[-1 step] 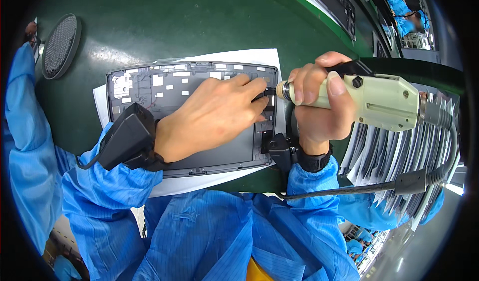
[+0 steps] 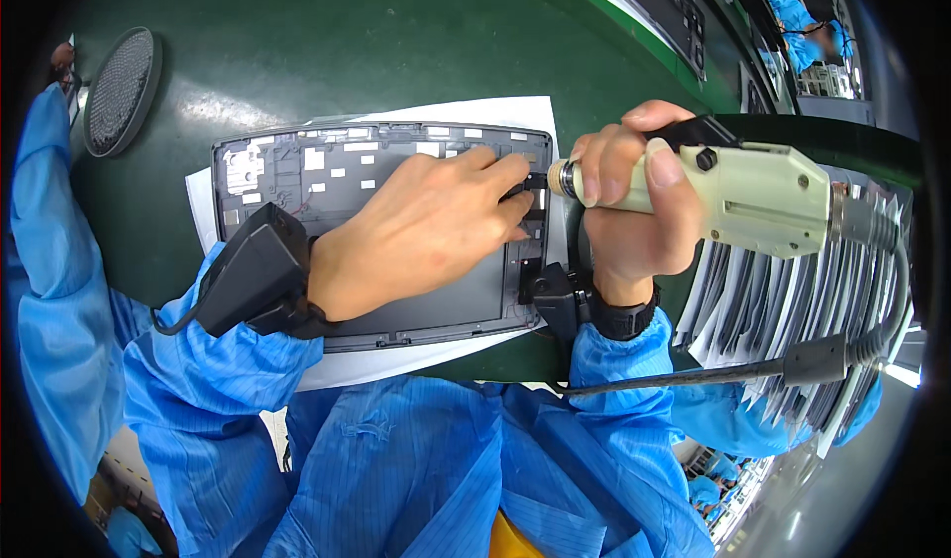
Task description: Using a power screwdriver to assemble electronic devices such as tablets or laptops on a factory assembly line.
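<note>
A dark grey electronic device housing (image 2: 456, 296), with small white pads and thin wires inside, lies on a white sheet. Wrapped around a pale cream electric screwdriver (image 2: 763, 197) is my right hand (image 2: 639, 202), its thumb along the top of the body. The screwdriver lies nearly level, its tip pointing left over the housing's right edge. My left hand (image 2: 426, 226) reaches across the housing with its fingers curled together beside that tip. Something dark shows between the fingertips and the tip, but what they pinch is hidden.
A round dark dish (image 2: 123, 93) of small metal pieces stands at the far left, near another person's blue sleeve (image 2: 50, 221). Upright grey sheets or panels (image 2: 783, 310) are stacked at the right, behind the screwdriver's cable (image 2: 897, 291). Another dark housing (image 2: 664, 8) lies at the far right.
The screwdriver and my right hand have shifted very slightly, a touch up and to the left. My left hand and the housing stay in place.
</note>
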### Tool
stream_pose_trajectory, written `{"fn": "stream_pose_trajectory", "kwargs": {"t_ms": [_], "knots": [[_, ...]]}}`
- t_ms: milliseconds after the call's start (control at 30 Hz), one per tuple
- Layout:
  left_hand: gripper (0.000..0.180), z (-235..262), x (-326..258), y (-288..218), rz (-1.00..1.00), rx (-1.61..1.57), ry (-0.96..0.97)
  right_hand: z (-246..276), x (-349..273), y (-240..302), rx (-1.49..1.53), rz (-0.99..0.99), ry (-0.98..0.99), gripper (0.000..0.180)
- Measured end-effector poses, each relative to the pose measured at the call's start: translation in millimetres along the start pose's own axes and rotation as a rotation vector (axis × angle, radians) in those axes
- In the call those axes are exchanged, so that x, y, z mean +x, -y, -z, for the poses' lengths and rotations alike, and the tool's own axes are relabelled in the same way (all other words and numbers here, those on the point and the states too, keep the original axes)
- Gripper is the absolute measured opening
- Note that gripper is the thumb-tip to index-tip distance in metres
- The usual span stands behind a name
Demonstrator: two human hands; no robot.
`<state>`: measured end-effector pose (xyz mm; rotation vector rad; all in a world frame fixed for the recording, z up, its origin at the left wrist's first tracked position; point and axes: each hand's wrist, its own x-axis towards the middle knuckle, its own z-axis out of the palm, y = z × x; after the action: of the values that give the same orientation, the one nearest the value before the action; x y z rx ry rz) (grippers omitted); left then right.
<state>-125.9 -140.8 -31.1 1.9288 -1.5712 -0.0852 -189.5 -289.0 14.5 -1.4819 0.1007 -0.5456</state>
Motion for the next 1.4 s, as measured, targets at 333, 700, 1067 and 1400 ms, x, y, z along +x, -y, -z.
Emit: {"fn": "stream_pose_trajectory", "kwargs": {"t_ms": [333, 700, 1067, 1400], "knots": [[0.031, 1, -1, 0, -0.001, 0.008, -0.025, 29, -8, 17, 0.166, 0.152, -0.036, 0.054], [0.043, 18, 6, 2, 0.065, 0.068, 0.099, 58, -20, 14, 0.065, 0.128, -0.369, 0.039], [0.042, 20, 6, 3, 0.066, 0.05, 0.083, 62, -16, 10, -0.001, 0.114, -0.424, 0.037], [0.043, 23, 7, 2, 0.076, 0.047, 0.096, 62, -15, 10, -0.002, 0.07, -0.44, 0.037]]}}
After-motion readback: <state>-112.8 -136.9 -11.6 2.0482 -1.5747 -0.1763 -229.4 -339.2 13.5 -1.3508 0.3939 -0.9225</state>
